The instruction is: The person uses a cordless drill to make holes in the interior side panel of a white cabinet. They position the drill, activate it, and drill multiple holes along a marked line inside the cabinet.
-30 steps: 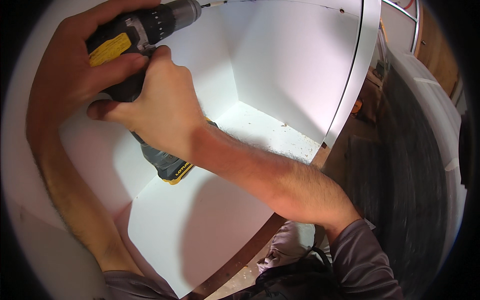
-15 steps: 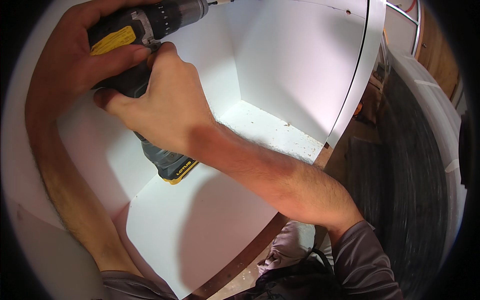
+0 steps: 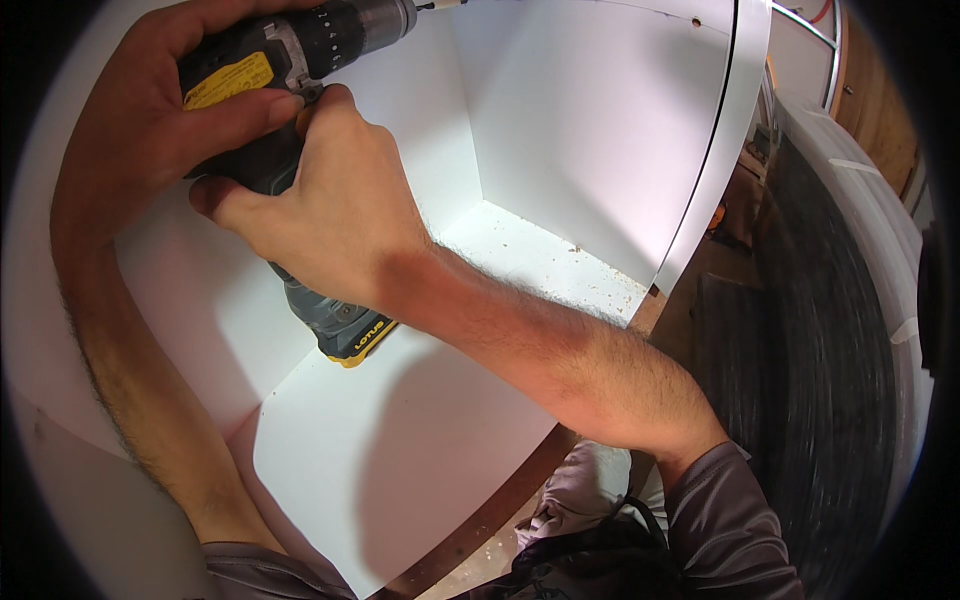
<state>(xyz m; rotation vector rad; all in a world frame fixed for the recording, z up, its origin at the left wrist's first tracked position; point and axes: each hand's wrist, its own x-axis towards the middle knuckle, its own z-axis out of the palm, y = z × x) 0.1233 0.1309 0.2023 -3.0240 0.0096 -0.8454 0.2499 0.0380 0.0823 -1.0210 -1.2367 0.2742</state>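
A black and grey cordless drill point(image 3: 345, 40) with yellow trim lies sideways across the upper left, its chuck pointing right. My right hand point(image 3: 335, 200) is wrapped round its handle, and the battery base shows below the wrist. Over the back of the drill body my left hand point(image 3: 150, 130) is closed, its thumb lying along the near side. A thin bit runs from the chuck to a small pale piece at the top edge; what it meets beyond is cut off by the frame. Both hands are inside a white cabinet point(image 3: 590, 130).
Wood chips lie on the white cabinet floor point(image 3: 490, 235). A small drilled hole point(image 3: 696, 22) marks the right panel near the top. Brown bare edging point(image 3: 480, 525) runs along the front. To the right, outside, stands a dark panel point(image 3: 820, 330) partly wrapped in clear plastic.
Almost nothing differs. The drill and both hands have shifted very slightly to the right; the grip is the same.
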